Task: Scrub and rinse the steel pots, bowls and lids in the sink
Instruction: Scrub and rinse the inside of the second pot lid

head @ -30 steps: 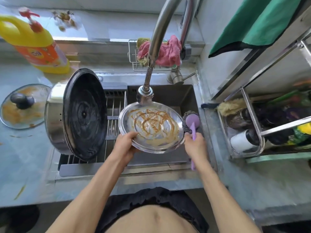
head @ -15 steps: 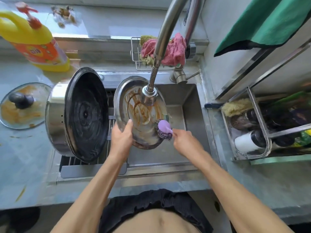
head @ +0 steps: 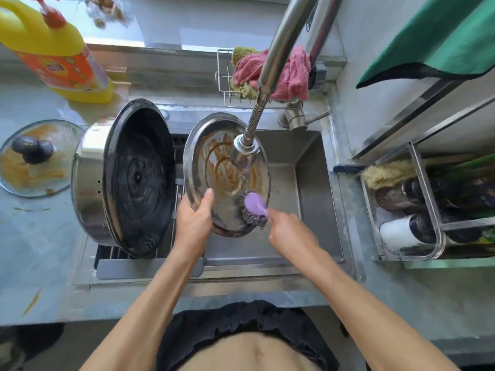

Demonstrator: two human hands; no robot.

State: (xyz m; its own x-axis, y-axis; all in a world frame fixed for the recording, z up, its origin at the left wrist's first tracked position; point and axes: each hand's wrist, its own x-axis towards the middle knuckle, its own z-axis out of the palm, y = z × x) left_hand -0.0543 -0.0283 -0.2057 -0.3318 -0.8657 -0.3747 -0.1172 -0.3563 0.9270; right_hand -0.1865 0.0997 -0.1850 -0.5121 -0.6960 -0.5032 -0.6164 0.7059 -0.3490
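Note:
A round steel plate [head: 214, 167] smeared with brown sauce stands tilted on edge over the sink [head: 310, 183], under the faucet head [head: 245, 149], where water runs onto it. My left hand [head: 194, 218] grips its lower left rim. My right hand [head: 286, 227] holds a purple-handled steel-wool scrubber [head: 254, 208], whose pad presses on the plate's lower right face. A large steel pot [head: 88, 180] lies on its side on the drain rack at the left, its dark base [head: 139, 178] facing me.
A dirty glass lid [head: 34, 159] lies on the left counter beside a yellow detergent bottle [head: 59, 54]. Pink and green cloths [head: 289, 73] fill a wire caddy behind the sink. A steel rack [head: 428, 207] with brushes and bottles stands at the right.
The plate went from lying flat in front of me to standing tilted on edge under the faucet. My right hand brought the scrubber from beside the plate onto its lower face.

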